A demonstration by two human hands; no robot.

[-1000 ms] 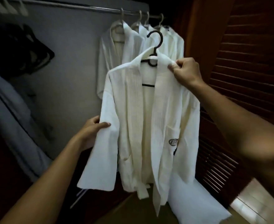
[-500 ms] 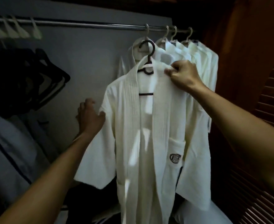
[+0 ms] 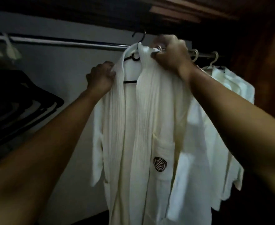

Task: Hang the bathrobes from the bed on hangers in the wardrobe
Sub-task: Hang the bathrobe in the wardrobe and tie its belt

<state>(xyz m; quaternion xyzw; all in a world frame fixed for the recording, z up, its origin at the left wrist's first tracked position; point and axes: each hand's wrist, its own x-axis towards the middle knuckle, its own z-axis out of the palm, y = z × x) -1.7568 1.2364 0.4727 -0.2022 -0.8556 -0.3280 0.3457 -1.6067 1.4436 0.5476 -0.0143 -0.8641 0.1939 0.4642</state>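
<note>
Several white bathrobes (image 3: 230, 90) already hang at the right end of the rail (image 3: 68, 43) in the wardrobe (image 3: 174, 11), each on a pale hanger (image 3: 213, 59). I can pick out two pale hooks clear of the arm and a third half hidden behind the right hand (image 3: 170, 54), but the robes overlap too much to count.

One more bathrobe (image 3: 149, 111), with a dark emblem (image 3: 160, 164) on its pocket, sits on a black hanger (image 3: 133, 58) and is held up in front of the rail, just left of the hung ones. Its hook (image 3: 141, 36) stands above the line of the rail and, as far as I can judge, has not caught the bar. The right hand's fingers (image 3: 160, 46) are curled on the collar by the hanger's neck, though that hand is blurred. The left hand (image 3: 101, 77) grips the other lapel, fingers (image 3: 110, 69) closed on the cloth edge.

By my reading, this robe is dressed on its hanger and only wants hooking over the bar and letting go. Spare pale hangers (image 3: 9, 47) wait at the far left of the rail, above a dark stack (image 3: 28, 104) of what look like black hangers. The bed is out of sight, so whether any robes remain there I cannot tell.
</note>
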